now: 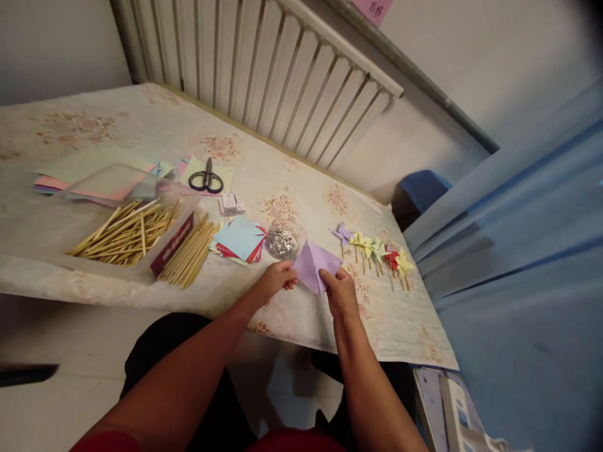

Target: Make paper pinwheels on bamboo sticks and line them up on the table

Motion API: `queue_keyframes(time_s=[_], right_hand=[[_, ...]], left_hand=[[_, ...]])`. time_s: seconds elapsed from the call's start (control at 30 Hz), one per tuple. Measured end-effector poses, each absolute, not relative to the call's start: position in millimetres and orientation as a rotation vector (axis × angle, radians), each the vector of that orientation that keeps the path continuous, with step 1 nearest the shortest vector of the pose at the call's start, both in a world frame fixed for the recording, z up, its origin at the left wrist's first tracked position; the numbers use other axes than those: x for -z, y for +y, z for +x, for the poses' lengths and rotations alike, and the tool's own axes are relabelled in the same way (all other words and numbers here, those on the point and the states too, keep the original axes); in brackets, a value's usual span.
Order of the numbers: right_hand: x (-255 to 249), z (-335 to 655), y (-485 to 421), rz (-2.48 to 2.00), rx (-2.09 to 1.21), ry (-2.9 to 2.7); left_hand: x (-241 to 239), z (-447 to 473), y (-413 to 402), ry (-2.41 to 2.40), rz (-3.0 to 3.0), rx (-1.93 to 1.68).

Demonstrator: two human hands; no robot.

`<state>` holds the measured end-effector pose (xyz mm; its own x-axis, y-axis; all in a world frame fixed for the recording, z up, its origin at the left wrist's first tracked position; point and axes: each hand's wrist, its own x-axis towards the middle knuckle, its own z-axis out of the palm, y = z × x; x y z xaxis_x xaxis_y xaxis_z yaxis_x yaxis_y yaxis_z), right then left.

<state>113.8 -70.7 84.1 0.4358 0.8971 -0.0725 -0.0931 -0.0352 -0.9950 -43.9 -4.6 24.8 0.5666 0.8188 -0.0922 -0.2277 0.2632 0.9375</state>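
A square of light purple paper (308,267) sits directly between the two hands, held over the near part of the tabletop (313,191), which is covered with a pale floral cloth. The left hand (280,278) pinches the paper's left corner between thumb and curled fingers. The right hand (343,292) is clamped on the opposite side, thumb lying on the paper's upper face. The hands are apart, with the paper spanning the gap; a line runs down it from the far corner, whether crease or cut I cannot tell.

Just beyond the left hand stands a clear round plastic dish of small silvery pieces (281,243). Left of that lies a stack of blue and red paper squares (240,237). Small multicoloured paper pinwheels on thin sticks (378,250) lie in a row, right of the paper.
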Motion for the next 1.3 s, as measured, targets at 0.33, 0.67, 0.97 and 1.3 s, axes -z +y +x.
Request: queue_keyframes(time_s=[0.33, 0.67, 0.97, 1.3], right_hand=[[-72.0, 115.7, -69.3, -1.54, -0.77, -0.685], [-70.4, 116.8, -69.0, -1.561, -0.75, -0.633], [-73.2, 121.7, -67.6, -1.555, -0.702, -0.556], [-65.1, 115.8, -69.3, -1.627, -0.701, -0.637]], left_hand=[[-24.3, -40.8, -7.1, 0.606, 1.118, -0.688], [-26.9, -40.9, -7.8, 0.66, 1.151, -0.63], [-34.4, -47.7, -10.5, 0.641, 1.095, -0.641], [-32.2, -44.4, -11.0, 0.666, 1.161, -0.636]])
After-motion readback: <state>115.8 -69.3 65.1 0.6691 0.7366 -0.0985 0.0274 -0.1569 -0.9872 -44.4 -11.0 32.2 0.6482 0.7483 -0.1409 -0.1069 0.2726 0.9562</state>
